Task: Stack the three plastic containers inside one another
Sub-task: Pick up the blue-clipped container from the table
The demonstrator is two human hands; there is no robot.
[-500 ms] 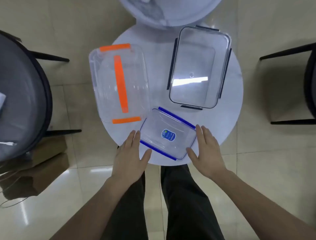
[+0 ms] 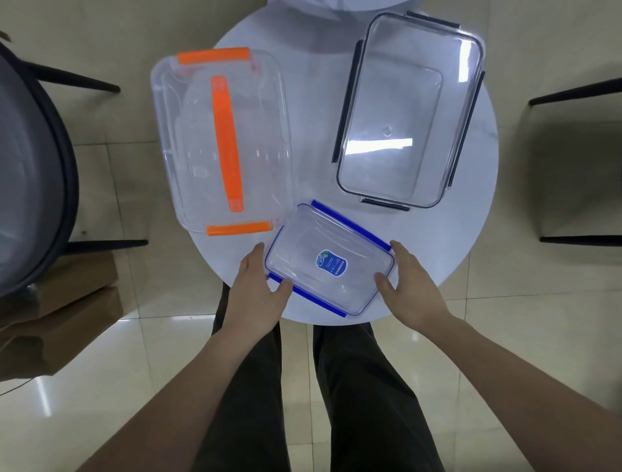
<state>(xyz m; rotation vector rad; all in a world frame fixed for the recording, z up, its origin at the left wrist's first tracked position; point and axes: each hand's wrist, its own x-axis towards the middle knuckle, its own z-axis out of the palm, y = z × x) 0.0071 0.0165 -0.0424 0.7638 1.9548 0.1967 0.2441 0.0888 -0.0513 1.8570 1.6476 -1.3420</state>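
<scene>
Three clear plastic containers lie on a round white table. The largest, with orange clips and an orange handle, sits at the left. A mid-sized one with dark clips sits at the back right. The smallest, with blue clips and a blue sticker, lies at the near edge. My left hand holds its left end, thumb on the near blue clip. My right hand holds its right end, thumb over the rim. This container still rests on the table.
A dark round chair stands at the left, with brown cardboard boxes on the tiled floor beside it. Another dark chair frame is at the right. A white rounded object is at the table's far edge.
Both hands have closed in on the ends of the blue-clipped container, and the thumbs now rest on its rim. The containers themselves have not moved.
</scene>
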